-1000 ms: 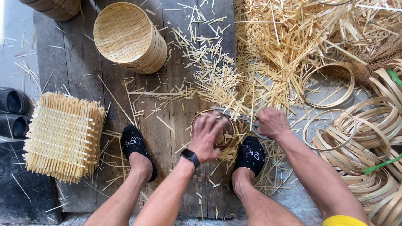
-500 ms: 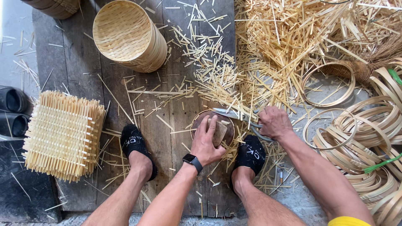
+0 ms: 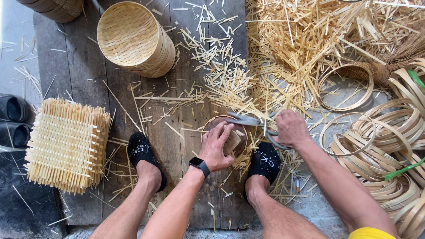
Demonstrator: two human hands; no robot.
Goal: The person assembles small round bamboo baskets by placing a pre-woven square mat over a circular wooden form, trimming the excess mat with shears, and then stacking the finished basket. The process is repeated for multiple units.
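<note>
Boards (image 3: 177, 146): dark wooden planks underfoot, littered with cut bamboo slivers.
Offcuts (image 3: 318, 40): a big loose heap of pale bamboo strips at top right, thinning out toward the middle.
Hoops (image 3: 398, 146): stacked bent bamboo rings at right; two single rings lie apart from the stack, nearer the heap.
Mats (image 3: 66, 144): a stack of square woven bamboo mats at left, frayed ends sticking out all round.
Baskets (image 3: 137, 37): a stack of round woven trays at top, tipped on its side, with the woven bottom facing up.
Feet: black socks, one either side of the disc.
Disc (image 3: 221, 128): a round framed piece lying flat on the boards between the feet, partly under the left hand.
Left hand (image 3: 217, 148): fingers spread and pressing flat on the disc; a black watch sits on the wrist.
Right hand (image 3: 290, 128): closed around the handles of the shears.
Shears (image 3: 248, 120): metal blades pointing left, at the disc's far rim.
Shoes (image 3: 13, 119): a dark pair at the left edge.
</note>
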